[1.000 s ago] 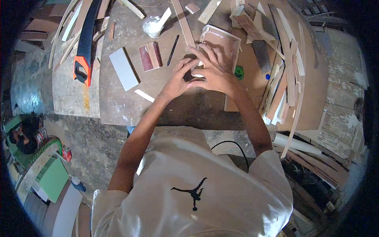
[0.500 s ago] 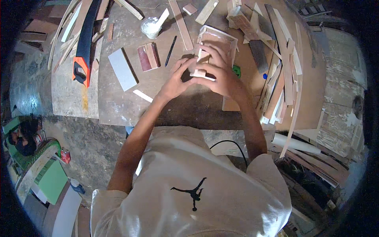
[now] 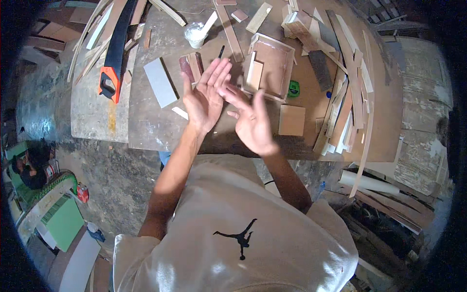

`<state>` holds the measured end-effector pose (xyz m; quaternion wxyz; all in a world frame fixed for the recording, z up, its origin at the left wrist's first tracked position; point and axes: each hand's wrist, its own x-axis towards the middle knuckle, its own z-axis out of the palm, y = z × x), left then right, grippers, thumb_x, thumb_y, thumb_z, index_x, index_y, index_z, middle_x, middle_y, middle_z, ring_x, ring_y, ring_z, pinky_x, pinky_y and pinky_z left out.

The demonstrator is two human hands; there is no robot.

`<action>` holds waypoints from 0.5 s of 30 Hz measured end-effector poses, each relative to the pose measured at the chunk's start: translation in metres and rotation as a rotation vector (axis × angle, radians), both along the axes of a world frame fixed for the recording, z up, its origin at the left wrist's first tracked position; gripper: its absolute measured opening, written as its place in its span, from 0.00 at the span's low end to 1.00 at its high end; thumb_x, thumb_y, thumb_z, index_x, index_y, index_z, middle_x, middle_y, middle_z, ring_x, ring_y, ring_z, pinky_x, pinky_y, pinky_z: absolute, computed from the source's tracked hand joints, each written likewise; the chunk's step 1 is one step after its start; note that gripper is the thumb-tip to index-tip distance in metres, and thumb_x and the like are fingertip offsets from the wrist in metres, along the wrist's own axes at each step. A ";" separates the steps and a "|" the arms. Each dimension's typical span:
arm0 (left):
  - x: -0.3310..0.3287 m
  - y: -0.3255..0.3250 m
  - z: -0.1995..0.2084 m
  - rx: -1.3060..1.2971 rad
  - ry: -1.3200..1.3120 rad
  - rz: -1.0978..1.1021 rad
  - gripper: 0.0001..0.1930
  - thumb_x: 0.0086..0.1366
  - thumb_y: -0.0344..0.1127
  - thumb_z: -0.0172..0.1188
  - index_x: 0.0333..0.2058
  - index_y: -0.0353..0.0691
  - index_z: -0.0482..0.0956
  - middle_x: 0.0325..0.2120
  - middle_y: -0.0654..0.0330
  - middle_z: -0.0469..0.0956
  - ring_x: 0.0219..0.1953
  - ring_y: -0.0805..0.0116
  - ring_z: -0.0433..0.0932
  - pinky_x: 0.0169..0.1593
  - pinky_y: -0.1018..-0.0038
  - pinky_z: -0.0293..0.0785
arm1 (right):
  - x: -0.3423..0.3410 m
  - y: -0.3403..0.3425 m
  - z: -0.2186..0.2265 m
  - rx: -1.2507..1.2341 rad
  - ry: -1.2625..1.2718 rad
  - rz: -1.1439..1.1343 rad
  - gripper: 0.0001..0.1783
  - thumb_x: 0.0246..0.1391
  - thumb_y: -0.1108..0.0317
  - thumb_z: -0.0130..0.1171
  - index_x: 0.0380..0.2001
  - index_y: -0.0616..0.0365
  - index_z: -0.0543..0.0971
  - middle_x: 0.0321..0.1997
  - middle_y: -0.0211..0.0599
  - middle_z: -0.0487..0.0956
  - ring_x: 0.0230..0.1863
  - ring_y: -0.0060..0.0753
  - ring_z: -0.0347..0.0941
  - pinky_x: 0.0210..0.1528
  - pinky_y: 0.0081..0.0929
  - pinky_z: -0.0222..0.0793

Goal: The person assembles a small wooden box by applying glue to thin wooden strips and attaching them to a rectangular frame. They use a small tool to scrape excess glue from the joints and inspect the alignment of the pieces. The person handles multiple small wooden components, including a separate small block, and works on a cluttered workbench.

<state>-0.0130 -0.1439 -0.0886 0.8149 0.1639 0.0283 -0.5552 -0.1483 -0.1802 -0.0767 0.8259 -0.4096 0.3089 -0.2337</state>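
Observation:
My left hand (image 3: pixel 205 100) is raised over the table, palm up with its fingers stretched out and nothing in it. Beside it my right hand (image 3: pixel 254 121) is also empty, somewhat blurred, its fingers extended toward the left fingertips. Just beyond the hands lies a shallow wooden box (image 3: pixel 278 68) with low walls. Inside its left part rests a small piece of wood (image 3: pixel 255 75). Past my left fingers is a reddish sanding block (image 3: pixel 190 67), partly covered, with a black pen (image 3: pixel 221 51) behind the fingertips. A square wooden piece (image 3: pixel 292 120) lies right of my right hand.
A handsaw (image 3: pixel 110 82) with an orange handle lies at the left. A tub of white paste (image 3: pixel 196 35) holds a spreader. Near the box sit a green tape measure (image 3: pixel 294 89) and a grey-white block (image 3: pixel 161 82). Wood strips (image 3: pixel 357 82) pile up along the right.
Both hands have let go of the wooden box and drawn back toward me, opening out. The box stays on the table, its inside and the square wooden piece now uncovered.

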 end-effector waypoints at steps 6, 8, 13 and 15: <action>0.013 0.017 0.024 -0.016 0.010 -0.024 0.43 0.72 0.64 0.24 0.64 0.25 0.56 0.65 0.41 0.60 0.67 0.52 0.62 0.69 0.63 0.58 | 0.003 0.028 -0.008 -1.619 0.709 0.154 0.28 0.60 0.38 0.49 0.62 0.25 0.71 0.74 0.53 0.47 0.73 0.59 0.39 0.67 0.60 0.38; 0.015 0.026 0.028 0.008 0.053 -0.084 0.42 0.73 0.62 0.23 0.64 0.25 0.57 0.64 0.40 0.61 0.67 0.51 0.63 0.69 0.63 0.60 | 0.001 0.027 -0.014 -1.743 0.713 0.138 0.28 0.58 0.36 0.50 0.62 0.22 0.72 0.74 0.51 0.47 0.73 0.59 0.41 0.67 0.59 0.39; 0.024 0.039 0.032 -0.097 0.220 -0.140 0.36 0.74 0.54 0.26 0.64 0.26 0.57 0.65 0.43 0.62 0.66 0.53 0.64 0.67 0.62 0.63 | -0.010 0.037 -0.002 -1.810 0.659 0.053 0.27 0.55 0.35 0.53 0.57 0.24 0.76 0.74 0.46 0.52 0.71 0.54 0.46 0.67 0.53 0.40; 0.033 0.037 0.020 -0.156 0.266 -0.090 0.31 0.75 0.50 0.32 0.64 0.29 0.59 0.65 0.48 0.63 0.67 0.55 0.62 0.66 0.61 0.64 | -0.019 0.035 0.000 -1.867 0.630 -0.017 0.26 0.55 0.36 0.54 0.50 0.34 0.83 0.71 0.43 0.61 0.71 0.52 0.48 0.66 0.51 0.42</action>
